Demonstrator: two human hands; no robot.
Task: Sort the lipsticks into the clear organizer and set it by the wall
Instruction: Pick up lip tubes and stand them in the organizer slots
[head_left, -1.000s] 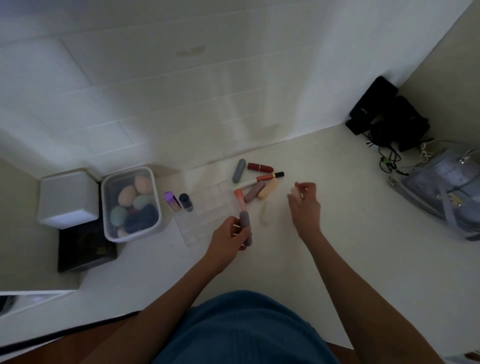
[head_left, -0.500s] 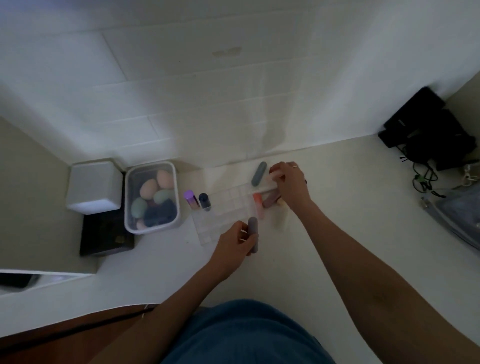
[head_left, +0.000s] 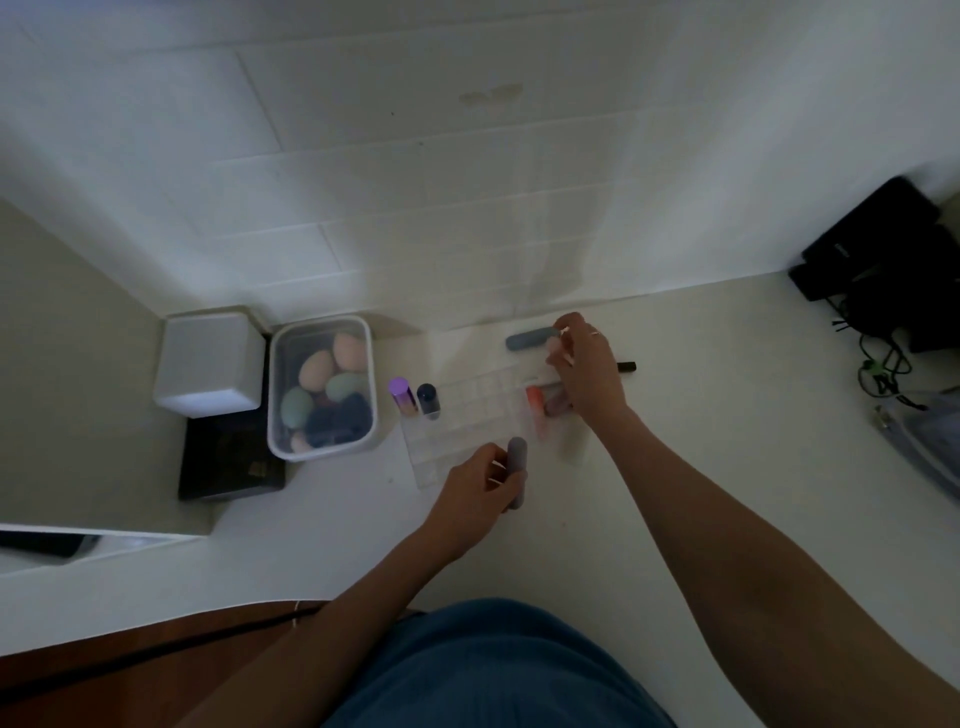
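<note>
- Nearest the viewer, a lap in blue cloth and two bare forearms reach out over a pale table (head_left: 675, 467); the hands are well apart.
- The left hand (head_left: 480, 491) has its fingers curled round a grey lipstick (head_left: 516, 470), held at the near edge of the clear organizer (head_left: 467, 415).
- The clear organizer lies flat on the table, a grid of small compartments; those that can be seen look empty, so sorting seems barely begun.
- The right hand (head_left: 584, 374) sits over the organizer's far right corner, fingers bent over a blurred cluster of tubes; what it holds cannot be told.
- Beside it lie an orange-capped lipstick (head_left: 535, 402) and a brownish tube (head_left: 556, 405), with a black-tipped pencil (head_left: 626, 367) poking out behind.
- A purple-capped tube (head_left: 400, 395) and a dark-capped tube (head_left: 428, 399) stand just left of the organizer.
- Farther off, a blue-grey lipstick (head_left: 530, 339) lies close to the wall (head_left: 467, 182).
- Left to do, by this view: fill the compartments, then move the organizer to the wall.
- No brand, label or writing is readable anywhere.
</note>
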